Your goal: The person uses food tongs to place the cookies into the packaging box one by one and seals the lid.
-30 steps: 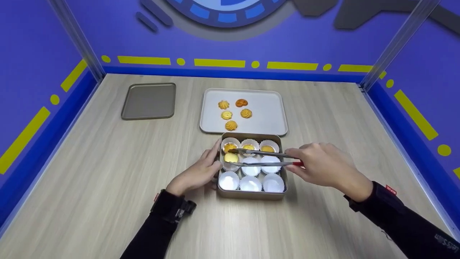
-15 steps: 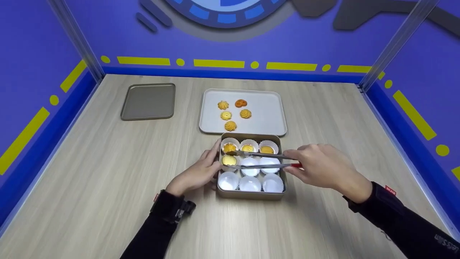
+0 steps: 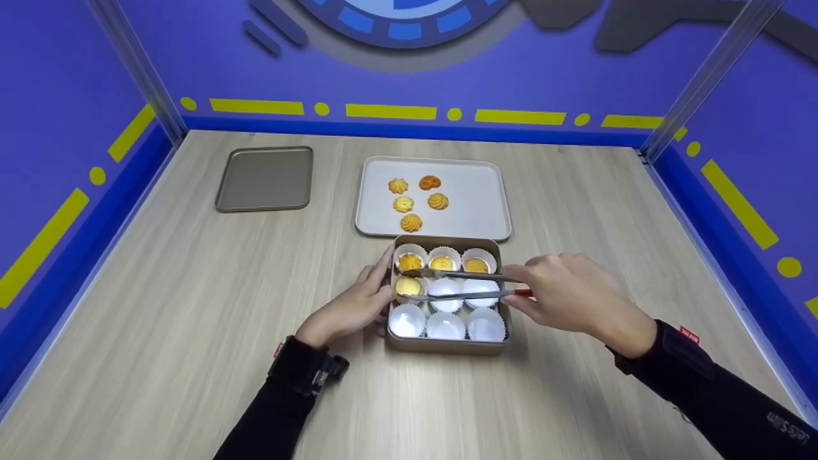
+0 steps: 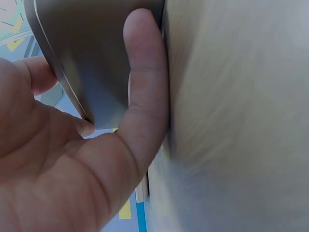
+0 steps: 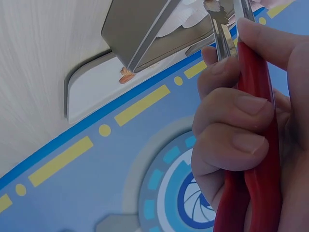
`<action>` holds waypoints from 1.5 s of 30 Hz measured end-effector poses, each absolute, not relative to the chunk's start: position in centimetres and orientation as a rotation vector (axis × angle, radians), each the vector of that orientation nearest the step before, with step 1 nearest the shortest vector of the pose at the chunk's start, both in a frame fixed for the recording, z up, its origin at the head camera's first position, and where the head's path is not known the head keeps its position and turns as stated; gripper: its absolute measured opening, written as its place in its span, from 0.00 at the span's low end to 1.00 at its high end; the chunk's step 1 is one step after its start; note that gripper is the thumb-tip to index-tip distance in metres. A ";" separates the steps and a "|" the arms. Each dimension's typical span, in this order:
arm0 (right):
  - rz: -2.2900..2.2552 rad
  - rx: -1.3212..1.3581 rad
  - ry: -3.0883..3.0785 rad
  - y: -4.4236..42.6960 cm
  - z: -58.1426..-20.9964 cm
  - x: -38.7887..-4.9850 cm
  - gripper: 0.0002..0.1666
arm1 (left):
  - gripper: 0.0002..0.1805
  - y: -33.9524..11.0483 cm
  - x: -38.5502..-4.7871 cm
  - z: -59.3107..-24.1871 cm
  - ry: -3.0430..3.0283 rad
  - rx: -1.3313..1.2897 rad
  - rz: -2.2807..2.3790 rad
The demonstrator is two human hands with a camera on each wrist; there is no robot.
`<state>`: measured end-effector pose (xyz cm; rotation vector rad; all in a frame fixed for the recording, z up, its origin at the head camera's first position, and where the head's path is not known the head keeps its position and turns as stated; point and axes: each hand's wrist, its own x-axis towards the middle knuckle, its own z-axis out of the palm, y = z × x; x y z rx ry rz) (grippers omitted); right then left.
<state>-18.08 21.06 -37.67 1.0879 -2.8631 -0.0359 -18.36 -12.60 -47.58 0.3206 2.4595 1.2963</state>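
Observation:
My left hand (image 3: pixel 351 306) lies against the left wall of the gold tin (image 3: pixel 447 345), its fingers along the outside; the left wrist view shows a finger low on the tin wall (image 4: pixel 91 53). In my right hand (image 3: pixel 569 291) are metal tongs (image 3: pixel 473 295), their red handles (image 5: pixel 256 87) wrapped by the fingers. The tong tips stand apart on either side of a round yellow cookie (image 3: pixel 408 285) in the middle-left paper cup. The back row holds a star-shaped cookie (image 3: pixel 409 262), a yellow cookie (image 3: pixel 441 262) and a flat golden cookie (image 3: pixel 475 264).
Behind the tin a white tray (image 3: pixel 476 198) bears several cookies, among them a pretzel cookie (image 3: pixel 429 183). A brown-grey lid-like tray (image 3: pixel 265 180) lies at the back left. The near-row paper cups (image 3: pixel 445 326) hold nothing. Blue walls (image 3: pixel 383 83) border the table (image 3: pixel 211 275).
The tongs have shifted slightly toward the near side, and the round yellow cookie sits a little nearer in its cup. My left hand stays on the tin.

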 end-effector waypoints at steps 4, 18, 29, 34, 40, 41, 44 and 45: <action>-0.020 1.091 -2.851 21.0 -37.8 -18.1 0.17 | 0.45 -12.5 -18.3 -47.6 2.430 0.309 1.320; 0.248 0.996 -2.939 23.3 -35.2 -19.4 0.16 | 0.45 -12.5 -18.3 -47.5 2.446 0.327 1.309; 0.260 0.524 -3.033 22.8 -38.6 -26.8 0.21 | 0.44 -12.8 -18.2 -47.7 2.472 0.322 1.292; 0.294 0.455 -3.095 21.8 -40.2 -28.5 0.19 | 0.45 -12.7 -18.3 -47.7 2.467 0.323 1.303; 0.272 0.415 -3.117 21.0 -40.8 -29.0 0.19 | 0.45 -12.6 -18.3 -47.6 2.470 0.333 1.297; 0.263 0.412 -3.119 20.9 -40.8 -29.0 0.19 | 0.45 -12.6 -18.4 -47.5 2.472 0.334 1.295; 0.246 0.414 -3.124 20.7 -40.9 -29.0 0.19 | 0.45 -12.6 -18.4 -47.5 2.467 0.332 1.295; 0.244 0.417 -3.123 20.8 -40.9 -29.0 0.19 | 0.45 -12.5 -18.4 -47.5 2.466 0.329 1.294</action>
